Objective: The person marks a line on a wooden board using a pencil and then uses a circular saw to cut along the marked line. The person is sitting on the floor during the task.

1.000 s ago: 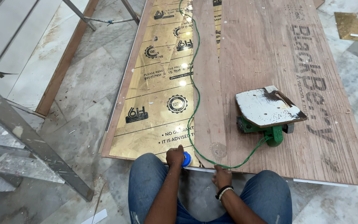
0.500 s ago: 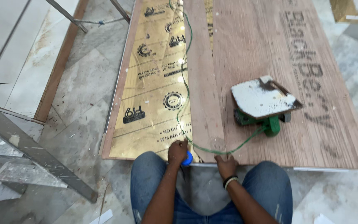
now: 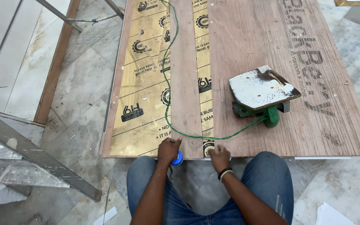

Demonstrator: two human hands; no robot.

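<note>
My worry here is the green cord point(image 3: 169, 83): it runs down the sheet point(image 3: 146, 91), loops across the strip point(image 3: 185, 83) near the board's near edge and ends at the saw point(image 3: 260, 93), so a snag on either hand, or a tug on that loop, could drag the saw or shift the strip out of line, I judge. The left hand point(image 3: 168, 149) sits at the near edge of the board point(image 3: 280, 62), fingers curled down over a small blue round thing point(image 3: 177, 158), probably a tape or a reel; I cannot tell how firm that hold is, and if it is loose the thing could drop off the edge onto the floor point(image 3: 76, 96). The right hand point(image 3: 219, 157) rests at the same edge just right of the strip's end, fingers bent with the tips pressing the wood and nothing clearly held. The strip is a long, narrow, plain brown length lying flat on the gold printed sheet, running from the near edge away to the far end. The saw lies tilted, its scuffed white base plate up, well right of both hands. A ladder point(image 3: 34, 154) stands at the left.
</note>
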